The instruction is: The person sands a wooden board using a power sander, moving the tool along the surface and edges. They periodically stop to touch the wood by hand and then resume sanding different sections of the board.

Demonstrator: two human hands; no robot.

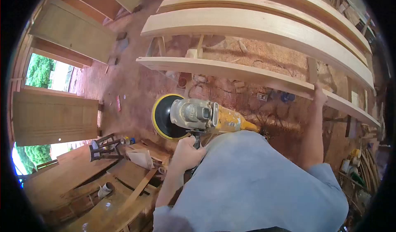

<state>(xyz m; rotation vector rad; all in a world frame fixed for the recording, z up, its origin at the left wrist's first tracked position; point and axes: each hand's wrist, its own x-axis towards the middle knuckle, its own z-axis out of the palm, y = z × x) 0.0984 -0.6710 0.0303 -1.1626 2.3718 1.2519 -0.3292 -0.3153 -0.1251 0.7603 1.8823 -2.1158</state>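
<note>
My left hand [187, 154] is closed around the black side handle of a dusty angle grinder [196, 114]. The grinder has a yellow body and a large round black pad [167, 116] with a yellow rim. It is held in front of my body, its pad end to the left and its rear partly hidden by my shirt. My right hand [320, 96] grips the near edge of a long pale wooden board [231, 72]; some of its fingers are hidden. The pad is apart from this board.
Beyond the board lie several more long planks [247, 19] on wooden supports. Wooden panels [57, 118] stand along the left by bright openings. At lower left are a small dark stool [105, 147] and wood pieces [136, 190]. Scraps litter the reddish dirt floor [132, 83].
</note>
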